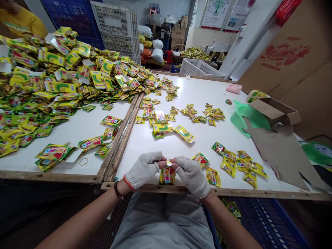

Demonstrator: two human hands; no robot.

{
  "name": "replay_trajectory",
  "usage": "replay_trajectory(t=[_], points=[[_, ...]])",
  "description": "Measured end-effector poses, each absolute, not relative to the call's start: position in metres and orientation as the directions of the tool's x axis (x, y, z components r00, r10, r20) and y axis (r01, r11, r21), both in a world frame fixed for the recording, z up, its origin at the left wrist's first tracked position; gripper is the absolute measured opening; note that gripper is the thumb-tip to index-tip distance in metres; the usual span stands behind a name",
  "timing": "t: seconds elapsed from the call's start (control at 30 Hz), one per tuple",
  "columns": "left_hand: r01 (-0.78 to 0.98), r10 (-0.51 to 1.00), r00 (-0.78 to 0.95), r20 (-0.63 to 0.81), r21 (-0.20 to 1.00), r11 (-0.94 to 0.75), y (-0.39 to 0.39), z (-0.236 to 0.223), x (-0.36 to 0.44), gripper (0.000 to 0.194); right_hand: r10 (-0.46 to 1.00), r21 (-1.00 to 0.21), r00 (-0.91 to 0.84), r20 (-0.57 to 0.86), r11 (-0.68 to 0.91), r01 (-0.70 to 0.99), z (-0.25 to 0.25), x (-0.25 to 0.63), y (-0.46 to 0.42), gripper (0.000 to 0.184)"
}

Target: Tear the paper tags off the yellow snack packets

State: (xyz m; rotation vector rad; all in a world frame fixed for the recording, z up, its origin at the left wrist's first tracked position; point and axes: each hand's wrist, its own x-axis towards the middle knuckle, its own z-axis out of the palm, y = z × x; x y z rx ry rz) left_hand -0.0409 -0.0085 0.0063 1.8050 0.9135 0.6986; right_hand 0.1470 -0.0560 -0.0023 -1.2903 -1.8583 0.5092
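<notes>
Both hands wear pale knit gloves with bare fingertips. Between them, at the front edge of the white table (pixel 145 152), is a small green and yellow candy box (pixel 167 175) with red lettering. My left hand (pixel 146 169) pinches the box's top end from the left. From the right, my right hand (pixel 190 173) pinches the same end, where a white flap shows. Just right of my right hand lie a green and red packet (pixel 200 159) and a yellow sachet (pixel 213 177). Further right is a group of several yellow sachets (pixel 243 165).
A large heap of boxes and sachets (pixel 62 83) covers the left table, divided by a wooden rail (pixel 124 131). Flattened cardboard (pixel 277 152), a green bag (pixel 246 117) and an open carton (pixel 275 109) lie right. A blue crate (pixel 269 221) stands below. A person in yellow (pixel 26 22) is at far left.
</notes>
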Motion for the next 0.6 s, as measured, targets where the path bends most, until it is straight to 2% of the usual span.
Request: replay_trajectory(t=[0.1,0.2,0.3,0.4,0.5,0.6], points=[[0.302,0.816,0.574,0.064,0.910,-0.283,-0.007,0.009,-0.041,0.023,0.925,-0.708,-0.155,0.347,0.367,0.604,0.004,0.147,-0.052,0.018],[0.301,0.760,0.626,0.175,0.845,-0.442,-0.012,0.007,-0.047,0.027,0.905,-0.692,-0.236,0.353,0.422,0.585,0.006,0.153,-0.052,0.019],[0.301,0.622,0.710,0.331,0.656,-0.692,-0.023,0.008,-0.056,0.024,0.831,-0.636,-0.375,0.410,0.555,0.536,0.000,0.161,-0.061,0.026],[0.321,0.501,0.801,0.328,0.472,-0.821,-0.026,0.017,-0.058,0.022,0.755,-0.552,-0.455,0.472,0.655,0.515,-0.010,0.161,-0.067,0.038],[0.312,0.461,0.839,0.289,0.438,-0.843,-0.005,0.026,-0.043,0.024,0.781,-0.574,-0.391,0.486,0.623,0.531,-0.011,0.155,-0.065,0.037],[0.517,0.626,0.723,0.294,0.371,-0.771,0.039,0.024,-0.017,0.019,0.851,-0.630,-0.187,0.491,0.495,0.599,0.012,0.167,-0.067,0.031]])
